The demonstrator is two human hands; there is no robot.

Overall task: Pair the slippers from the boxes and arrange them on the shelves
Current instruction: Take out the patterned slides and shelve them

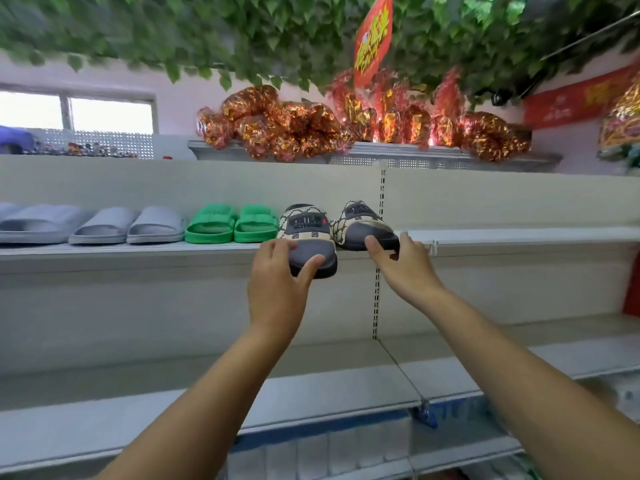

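The left hand (pixel 277 282) reaches up to the shelf (pixel 138 249) and grips the near end of the left patterned slipper (pixel 306 233). Its thumb lies across the dark sole and its fingers curl over the far left side. That slipper sits at the tips of this hand, with its near end sticking out past the shelf's front edge and its cream, chain-patterned strap further back.

The right hand (pixel 405 268) holds the near end of the right patterned slipper (pixel 363 226). The thumb presses on top of the dark sole and the fingers wrap round its right side. This slipper rests on the shelf just beyond the hand, turned a little towards the left one, and the two straps are close together.

Just left of the left hand, a pair of green slippers (pixel 232 225) stands on the same shelf, and the inner one is just beside the left patterned slipper. Further left is a pair of grey slippers (pixel 128 225), with more grey ones beyond.

Between the two wrists runs a slotted upright post (pixel 375 306). Below the forearms lies a lower shelf (pixel 311 386). Above the hands, a top shelf (pixel 398 157) carries red and gold foil bundles (pixel 294 123), under hanging green leaves (pixel 207 29) and a red sign (pixel 372 39).
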